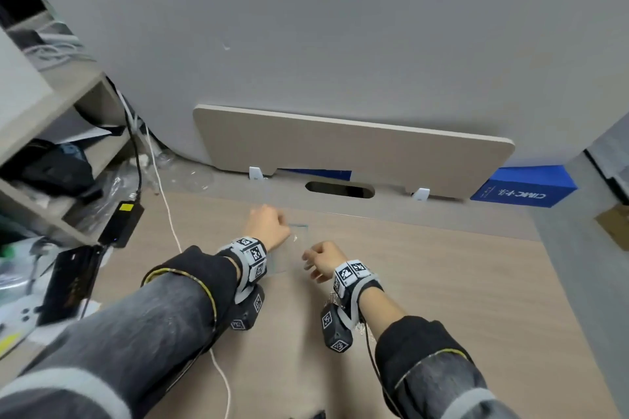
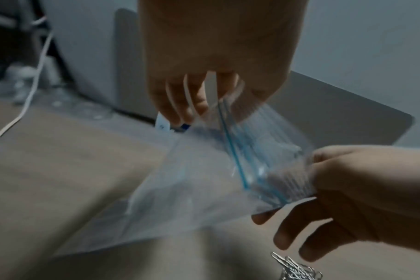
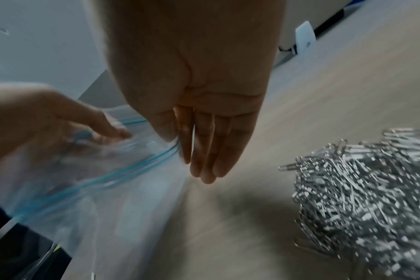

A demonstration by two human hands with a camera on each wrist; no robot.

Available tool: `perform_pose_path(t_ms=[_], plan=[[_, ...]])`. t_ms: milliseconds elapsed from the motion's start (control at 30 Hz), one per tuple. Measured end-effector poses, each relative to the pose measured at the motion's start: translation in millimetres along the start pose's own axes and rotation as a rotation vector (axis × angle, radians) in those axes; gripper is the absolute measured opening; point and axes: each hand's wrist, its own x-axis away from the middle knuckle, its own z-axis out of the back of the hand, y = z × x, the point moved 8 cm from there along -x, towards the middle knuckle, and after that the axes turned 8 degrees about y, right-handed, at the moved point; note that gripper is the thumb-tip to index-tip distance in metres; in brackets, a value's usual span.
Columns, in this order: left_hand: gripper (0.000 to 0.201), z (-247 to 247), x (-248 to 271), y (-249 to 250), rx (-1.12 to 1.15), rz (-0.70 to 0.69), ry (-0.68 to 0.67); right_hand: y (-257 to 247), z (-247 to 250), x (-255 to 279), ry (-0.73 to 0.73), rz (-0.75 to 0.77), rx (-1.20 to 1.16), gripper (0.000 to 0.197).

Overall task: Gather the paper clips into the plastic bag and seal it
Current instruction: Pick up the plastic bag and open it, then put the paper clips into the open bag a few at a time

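Note:
A clear plastic bag (image 1: 299,241) with a blue zip line (image 2: 237,161) is held just above the wooden desk (image 1: 459,282) between both hands. My left hand (image 1: 272,224) pinches one side of the bag's mouth (image 2: 218,108). My right hand (image 1: 316,262) pinches the other side between thumb and fingers (image 3: 180,147), its other fingers straight. A big pile of silver paper clips (image 3: 362,193) lies on the desk right of the bag, under my right wrist; its edge shows in the left wrist view as paper clips (image 2: 297,269). The bag is blurred; I cannot tell whether anything is inside.
A shelf unit (image 1: 44,105) full of clutter stands at the left, with a black power adapter (image 1: 121,224) and a white cable (image 1: 170,228) beside it. A beige panel (image 1: 354,146) closes the desk's back; a blue box (image 1: 524,185) sits at the back right.

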Motion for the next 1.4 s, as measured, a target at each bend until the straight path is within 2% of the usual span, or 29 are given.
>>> perform_pose_path(t_ms=[67,167,300,400,467,567,633,733,867,933,1033,1200,1233,1333,1400], plan=[[0.016,-31.0,4.3,-26.2,0.156,0.155,-0.122,9.2,-0.8,2.4,0.010,-0.025,-0.009,0.021],[0.018,-67.8,17.2,-50.3,0.330,0.311,-0.172,26.1,13.9,7.0,0.047,-0.045,-0.041,0.028],[0.014,-105.0,32.1,-56.4,0.491,0.380,-0.203,74.1,55.6,9.4,0.221,-0.102,-0.121,0.029],[0.011,-127.2,38.9,-57.6,0.556,0.411,-0.249,116.5,92.6,16.3,0.392,-0.135,0.021,0.020],[0.018,-138.3,43.0,-59.3,0.600,0.432,-0.273,134.7,108.2,26.3,0.449,-0.144,0.176,0.020],[0.014,-143.2,47.4,-61.7,0.692,0.463,-0.263,144.4,106.6,41.6,0.427,-0.099,0.420,0.032],[0.022,-144.7,48.4,-62.0,0.751,0.479,-0.267,141.2,93.0,47.9,0.376,-0.038,0.540,0.043],[0.040,-146.8,51.9,-60.6,0.796,0.492,-0.293,129.5,71.6,48.0,0.351,0.037,0.635,0.062],[0.043,-149.8,55.8,-62.9,0.812,0.502,-0.294,112.3,43.8,39.3,0.325,0.072,0.723,0.086],[0.039,-151.6,56.9,-66.3,0.823,0.507,-0.295,107.8,32.5,34.3,0.300,0.070,0.779,0.090],[0.030,-151.9,58.6,-67.7,0.826,0.505,-0.295,109.0,26.3,29.9,0.273,0.062,0.822,0.083],[0.012,-151.1,61.9,-69.5,0.839,0.482,-0.292,109.6,31.8,25.9,0.306,0.128,0.794,0.046],[0.014,-152.4,62.9,-69.1,0.844,0.481,-0.292,110.4,32.2,24.6,0.300,0.141,0.799,0.040],[0.036,-156.1,66.9,-64.0,0.857,0.505,-0.318,113.7,34.3,19.8,0.293,0.153,0.777,0.026],[0.040,-157.1,69.5,-60.5,0.856,0.511,-0.341,116.0,37.7,17.8,0.299,0.141,0.712,0.024]])
